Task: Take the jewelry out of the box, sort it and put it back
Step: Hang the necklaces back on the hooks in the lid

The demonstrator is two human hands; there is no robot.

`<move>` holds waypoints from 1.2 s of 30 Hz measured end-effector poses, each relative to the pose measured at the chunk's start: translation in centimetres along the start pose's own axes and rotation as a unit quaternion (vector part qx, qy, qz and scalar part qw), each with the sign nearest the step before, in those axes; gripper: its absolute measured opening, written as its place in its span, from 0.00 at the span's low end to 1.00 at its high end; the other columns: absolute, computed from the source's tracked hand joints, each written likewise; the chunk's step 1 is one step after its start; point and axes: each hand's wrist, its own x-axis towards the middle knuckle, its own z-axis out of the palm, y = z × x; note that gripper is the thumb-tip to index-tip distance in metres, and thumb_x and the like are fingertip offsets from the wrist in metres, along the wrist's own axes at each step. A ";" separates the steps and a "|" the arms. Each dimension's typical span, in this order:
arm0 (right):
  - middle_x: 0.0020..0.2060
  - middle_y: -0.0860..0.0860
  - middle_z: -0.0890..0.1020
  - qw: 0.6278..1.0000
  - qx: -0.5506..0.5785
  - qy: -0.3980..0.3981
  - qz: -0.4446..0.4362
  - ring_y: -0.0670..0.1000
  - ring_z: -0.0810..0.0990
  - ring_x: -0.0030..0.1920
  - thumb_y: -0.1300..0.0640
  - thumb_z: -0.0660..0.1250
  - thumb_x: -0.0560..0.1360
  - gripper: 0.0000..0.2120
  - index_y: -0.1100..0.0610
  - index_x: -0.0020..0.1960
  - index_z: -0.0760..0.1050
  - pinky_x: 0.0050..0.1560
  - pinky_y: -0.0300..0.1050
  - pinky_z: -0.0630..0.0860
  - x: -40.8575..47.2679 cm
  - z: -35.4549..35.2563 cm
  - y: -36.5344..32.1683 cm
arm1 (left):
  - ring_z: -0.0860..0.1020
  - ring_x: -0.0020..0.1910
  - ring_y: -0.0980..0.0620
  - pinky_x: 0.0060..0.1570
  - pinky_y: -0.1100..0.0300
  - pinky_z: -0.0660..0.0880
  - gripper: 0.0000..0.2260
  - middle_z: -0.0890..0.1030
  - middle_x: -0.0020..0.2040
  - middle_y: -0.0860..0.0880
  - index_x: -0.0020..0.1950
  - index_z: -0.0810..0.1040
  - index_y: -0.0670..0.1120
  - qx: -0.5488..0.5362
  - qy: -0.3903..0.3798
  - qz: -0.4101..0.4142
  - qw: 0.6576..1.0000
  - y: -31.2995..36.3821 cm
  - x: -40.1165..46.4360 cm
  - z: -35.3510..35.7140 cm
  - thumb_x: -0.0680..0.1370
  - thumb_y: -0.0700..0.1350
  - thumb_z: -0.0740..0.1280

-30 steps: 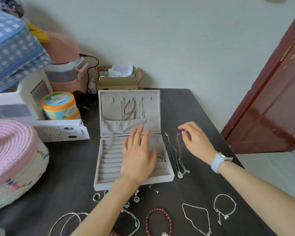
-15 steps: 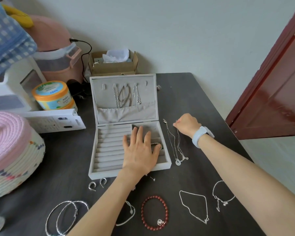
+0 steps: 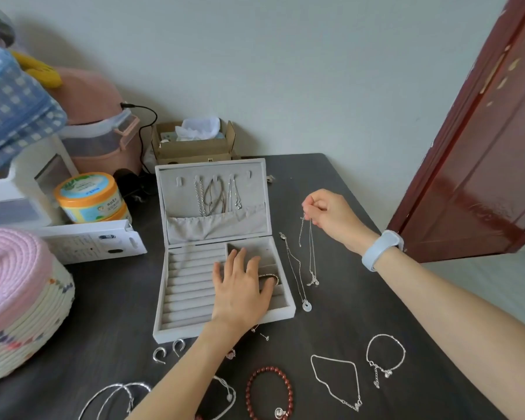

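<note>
The dark desk [image 3: 340,183] holds it all; at its left edge sits a big pink basket [image 3: 15,286]; in the middle the grey box [image 3: 225,330] lies open, its lid [image 3: 212,168] standing up with chains [image 3: 217,195] hanging inside. The left hand [image 3: 240,289] lies flat on the box tray, fingers spread and straight, holding nothing; a dark bracelet [image 3: 270,277] in the tray peeks out by the thumb. The right hand [image 3: 328,216] is up just right of the lid, its grip pinching the top of a thin necklace [image 3: 311,253]; the chain hangs down and its end touches the desk. A second necklace [image 3: 297,274] lies beside the box; near the front are a red bead bracelet [image 3: 269,392], silver chains [image 3: 337,380] and two small earrings [image 3: 167,353].
</note>
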 end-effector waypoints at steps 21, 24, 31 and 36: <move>0.33 0.52 0.76 0.976 0.183 -0.012 -0.118 0.42 0.75 0.26 0.70 0.59 0.75 0.07 0.63 0.47 0.75 0.29 0.29 0.73 5.5 9.0 -16.0 | 0.72 0.61 0.39 0.48 0.45 0.77 0.19 0.77 0.60 0.43 0.48 0.81 0.44 0.194 0.194 0.073 0.959 -11.2 3.9 -7.6 0.58 0.42 0.76; 0.33 0.51 0.77 0.980 0.136 -0.023 -0.145 0.44 0.75 0.29 0.70 0.59 0.75 0.08 0.61 0.46 0.75 0.31 0.29 0.74 6.0 9.9 -16.3 | 0.75 0.60 0.39 0.49 0.46 0.77 0.19 0.77 0.61 0.43 0.48 0.80 0.44 0.183 0.201 0.074 0.960 -11.4 4.0 -7.3 0.59 0.43 0.77; 0.33 0.48 0.79 0.982 -0.019 -0.096 -0.161 0.47 0.79 0.33 0.66 0.62 0.74 0.08 0.55 0.43 0.75 0.41 0.40 0.77 7.8 12.3 -14.6 | 0.75 0.61 0.40 0.49 0.49 0.77 0.17 0.77 0.62 0.44 0.48 0.80 0.46 0.139 0.224 0.081 0.961 -11.8 4.2 -6.8 0.60 0.42 0.76; 0.34 0.50 0.79 0.980 0.013 -0.108 -0.165 0.49 0.79 0.35 0.68 0.63 0.74 0.08 0.57 0.44 0.76 0.41 0.40 0.79 8.3 13.9 -14.4 | 0.75 0.60 0.41 0.47 0.49 0.77 0.12 0.76 0.61 0.43 0.47 0.79 0.44 0.057 0.261 0.108 0.958 -12.2 4.4 -6.7 0.65 0.38 0.72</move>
